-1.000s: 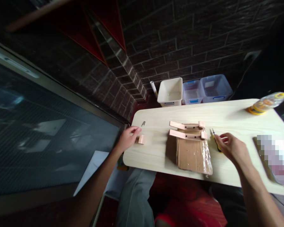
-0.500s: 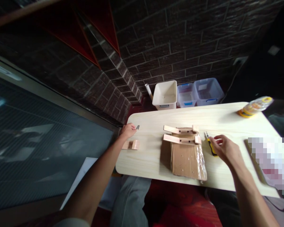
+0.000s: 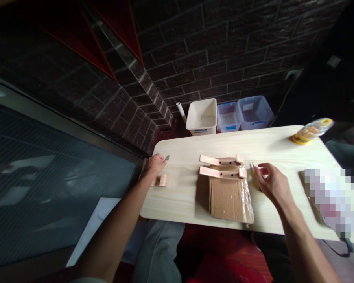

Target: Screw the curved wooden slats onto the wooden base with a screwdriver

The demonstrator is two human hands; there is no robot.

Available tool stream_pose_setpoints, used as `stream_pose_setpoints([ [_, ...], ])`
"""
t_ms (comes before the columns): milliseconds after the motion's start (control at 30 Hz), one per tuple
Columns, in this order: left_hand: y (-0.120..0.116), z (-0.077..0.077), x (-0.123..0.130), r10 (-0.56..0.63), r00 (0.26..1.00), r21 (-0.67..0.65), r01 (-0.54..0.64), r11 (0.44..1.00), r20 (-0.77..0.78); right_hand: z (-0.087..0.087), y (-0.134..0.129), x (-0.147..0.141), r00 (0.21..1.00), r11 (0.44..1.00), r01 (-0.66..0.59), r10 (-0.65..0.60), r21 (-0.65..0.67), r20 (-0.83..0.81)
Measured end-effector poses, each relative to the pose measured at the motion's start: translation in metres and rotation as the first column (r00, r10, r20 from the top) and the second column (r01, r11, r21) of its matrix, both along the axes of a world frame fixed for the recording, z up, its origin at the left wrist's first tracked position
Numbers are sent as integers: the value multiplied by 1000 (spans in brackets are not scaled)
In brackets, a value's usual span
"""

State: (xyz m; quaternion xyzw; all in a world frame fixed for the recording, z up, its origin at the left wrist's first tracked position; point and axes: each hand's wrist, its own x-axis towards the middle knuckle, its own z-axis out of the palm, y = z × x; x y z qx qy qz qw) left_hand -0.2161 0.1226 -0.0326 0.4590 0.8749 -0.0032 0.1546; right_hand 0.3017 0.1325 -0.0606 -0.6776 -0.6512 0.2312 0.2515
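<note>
At the left end of the table, my left hand is closed, its fingertips on small dark metal pieces. Below it lies a short wooden piece with a raised block. My right hand is over a yellow and black screwdriver, which it partly hides; whether the fingers grip it is unclear. Between my hands, two curved wooden pieces with dark holes lie side by side across a cardboard block with clear plastic on its right side.
A bottle with a yellow base stands at the table's back right. At the right lies a pixelated flat object. Behind the table are a white bin and two clear plastic boxes.
The view has shifted slightly. My left fingers have closed at the small metal pieces. My right hand has moved further over the screwdriver and covers more of it.
</note>
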Motion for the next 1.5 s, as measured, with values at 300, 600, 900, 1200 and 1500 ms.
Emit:
stream_pose_setpoints([
  [300,-6,19,-4,48,997,103,-54,993,65,-5,-1,1,999,995,-6,10,98,-45],
  [600,-16,80,14,-16,974,377,-73,923,227,25,-7,-7,968,985,48,-6,163,-252],
  [900,-16,126,175,-529,709,602,184,777,466,60,-32,-31,784,951,60,144,304,-604],
  [1200,-23,114,284,-732,538,689,338,642,418,74,-51,-60,624,946,79,198,314,-756],
  [1500,-21,108,291,-758,568,740,348,575,321,77,-48,-66,554,968,99,138,229,-821],
])
